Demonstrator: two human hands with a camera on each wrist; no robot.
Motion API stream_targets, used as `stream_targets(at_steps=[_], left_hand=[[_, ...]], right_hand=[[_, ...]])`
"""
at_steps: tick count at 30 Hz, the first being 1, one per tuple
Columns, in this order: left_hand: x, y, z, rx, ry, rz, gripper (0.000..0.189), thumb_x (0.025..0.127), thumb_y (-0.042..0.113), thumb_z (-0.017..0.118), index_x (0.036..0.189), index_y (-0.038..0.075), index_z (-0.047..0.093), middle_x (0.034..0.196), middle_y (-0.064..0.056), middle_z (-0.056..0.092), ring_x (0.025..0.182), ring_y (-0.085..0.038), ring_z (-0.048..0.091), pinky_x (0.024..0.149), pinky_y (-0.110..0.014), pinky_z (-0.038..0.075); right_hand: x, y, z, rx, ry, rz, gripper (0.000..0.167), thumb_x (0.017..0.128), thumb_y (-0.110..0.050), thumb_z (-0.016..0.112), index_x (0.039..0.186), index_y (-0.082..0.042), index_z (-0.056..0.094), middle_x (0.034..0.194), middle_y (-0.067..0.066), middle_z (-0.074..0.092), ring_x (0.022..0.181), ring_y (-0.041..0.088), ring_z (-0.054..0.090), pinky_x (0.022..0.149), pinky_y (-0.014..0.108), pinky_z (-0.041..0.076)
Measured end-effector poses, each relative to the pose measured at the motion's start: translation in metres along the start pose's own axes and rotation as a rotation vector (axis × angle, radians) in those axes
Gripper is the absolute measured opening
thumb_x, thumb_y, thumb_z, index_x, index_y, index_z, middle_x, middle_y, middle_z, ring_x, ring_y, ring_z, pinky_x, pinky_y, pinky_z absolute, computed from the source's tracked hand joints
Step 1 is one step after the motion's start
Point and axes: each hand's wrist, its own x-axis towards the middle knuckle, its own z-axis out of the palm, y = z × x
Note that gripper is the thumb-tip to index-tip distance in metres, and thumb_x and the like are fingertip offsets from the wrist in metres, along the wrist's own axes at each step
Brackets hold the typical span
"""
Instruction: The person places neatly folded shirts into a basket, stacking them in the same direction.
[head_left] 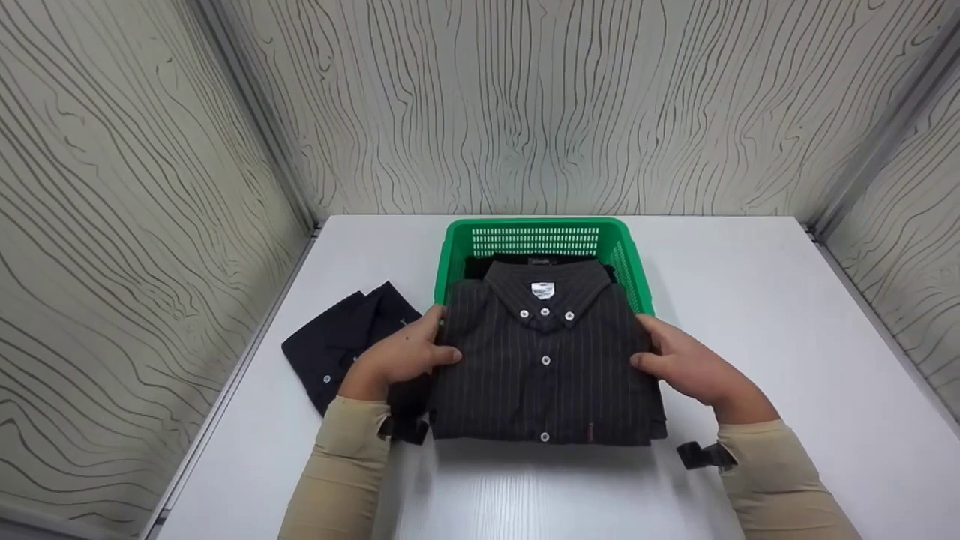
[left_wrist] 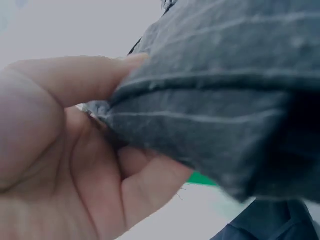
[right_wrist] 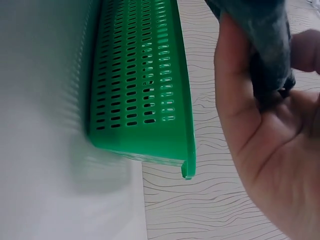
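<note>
A folded dark pinstriped shirt [head_left: 495,382] with white buttons is held by its two sides, collar away from me. My left hand [head_left: 409,352] grips its left edge, thumb on top and fingers beneath, as the left wrist view shows on the striped cloth [left_wrist: 210,95]. On the opposite edge my right hand [head_left: 690,364] pinches the shirt the same way; in the right wrist view that hand [right_wrist: 280,145] has dark fabric [right_wrist: 267,35] between thumb and fingers. The shirt covers the near part of a green basket [head_left: 636,274], and its underside is hidden in the head view.
Dark clothing [head_left: 540,262] lies inside the basket behind the collar. Another folded dark shirt [head_left: 337,337] rests on the white table [head_left: 757,322], left of the basket and partly behind my left forearm. Wood-patterned panels [head_left: 525,105] enclose the back and sides.
</note>
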Motion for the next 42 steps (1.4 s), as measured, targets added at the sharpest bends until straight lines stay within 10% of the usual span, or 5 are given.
stream_targets(at_steps=[7, 21, 32, 42], left_hand=[[0.009, 0.003, -0.001, -0.131, 0.09, 0.003, 0.063, 0.095, 0.007, 0.063, 0.147, 0.01, 0.028, 0.122, -0.019, 0.059, 0.106, -0.027, 0.061, 0.091, -0.042, 0.048], [0.03, 0.007, -0.008, -0.284, 0.388, 0.003, 0.047, 0.102, 0.008, 0.057, 0.138, 0.015, 0.029, 0.112, -0.015, 0.067, 0.091, -0.028, 0.065, 0.078, -0.041, 0.05], [0.058, 0.013, -0.012, -0.008, 0.527, 0.061, 0.011, 0.104, 0.015, 0.059, 0.11, 0.018, 0.05, 0.094, -0.006, 0.057, 0.084, -0.024, 0.056, 0.073, -0.04, 0.045], [0.092, 0.022, -0.024, 0.072, 0.549, 0.036, 0.007, 0.105, 0.017, 0.059, 0.112, 0.016, 0.059, 0.11, -0.004, 0.061, 0.098, -0.022, 0.058, 0.085, -0.041, 0.048]], right_hand=[[0.01, -0.005, -0.003, -0.114, 0.17, 0.101, 0.043, 0.102, -0.008, 0.053, 0.143, 0.004, 0.045, 0.13, 0.021, 0.059, 0.112, 0.029, 0.059, 0.092, 0.042, 0.052], [0.038, -0.014, -0.019, -0.247, 0.328, 0.161, 0.029, 0.104, -0.022, 0.053, 0.121, 0.001, 0.06, 0.102, 0.013, 0.068, 0.089, 0.025, 0.063, 0.079, 0.04, 0.055], [0.063, -0.012, -0.036, -0.348, 0.413, 0.218, 0.033, 0.105, -0.035, 0.051, 0.105, -0.003, 0.059, 0.092, 0.012, 0.06, 0.083, 0.027, 0.056, 0.071, 0.039, 0.05], [0.089, -0.019, -0.055, -0.397, 0.439, 0.256, 0.035, 0.107, -0.031, 0.047, 0.116, 0.001, 0.058, 0.101, 0.016, 0.061, 0.089, 0.029, 0.057, 0.078, 0.043, 0.049]])
